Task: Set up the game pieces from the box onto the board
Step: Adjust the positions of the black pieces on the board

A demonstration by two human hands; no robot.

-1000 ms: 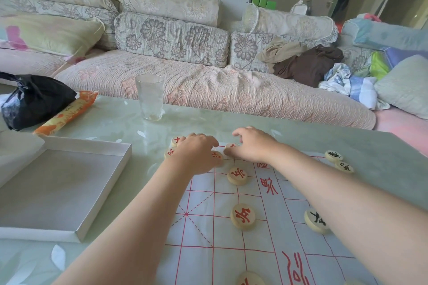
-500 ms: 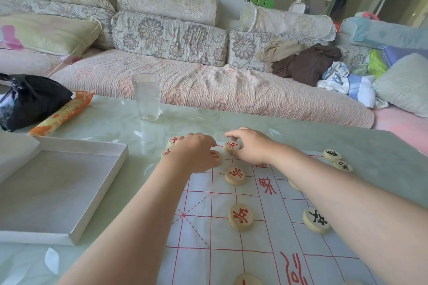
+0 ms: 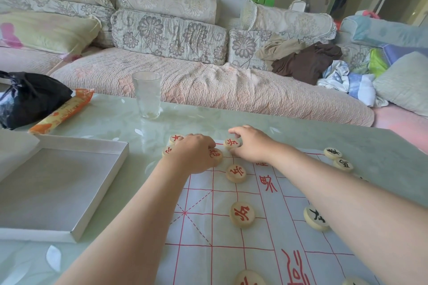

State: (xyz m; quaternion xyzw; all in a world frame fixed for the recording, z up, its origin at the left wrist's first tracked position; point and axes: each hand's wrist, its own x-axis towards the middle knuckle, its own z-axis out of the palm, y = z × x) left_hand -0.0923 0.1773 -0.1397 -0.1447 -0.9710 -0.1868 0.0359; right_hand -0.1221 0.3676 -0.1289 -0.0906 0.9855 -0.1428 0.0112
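A white cloth board (image 3: pixel 254 233) with red grid lines lies on the table. Round wooden pieces with red characters sit on it, one (image 3: pixel 235 173) near the far edge and one (image 3: pixel 242 214) nearer me. My right hand (image 3: pixel 251 146) pinches a red-marked piece (image 3: pixel 231 143) at the board's far edge. My left hand (image 3: pixel 193 152) is curled over a group of red pieces, with one (image 3: pixel 215 154) under its fingers and two more (image 3: pixel 174 139) beside it on the table. The empty white box (image 3: pixel 58 190) lies to the left.
Black-marked pieces (image 3: pixel 332 152) lie off the board at the right, and another (image 3: pixel 315 217) sits beside my right forearm. A drinking glass (image 3: pixel 146 95) stands at the table's far edge. A black bag (image 3: pixel 30 97) and an orange packet (image 3: pixel 62 111) lie far left. A sofa runs behind the table.
My right hand has lifted its fingers off the board edge and closed round a red piece, which now shows between thumb and fingers. My left hand has stayed on its group.
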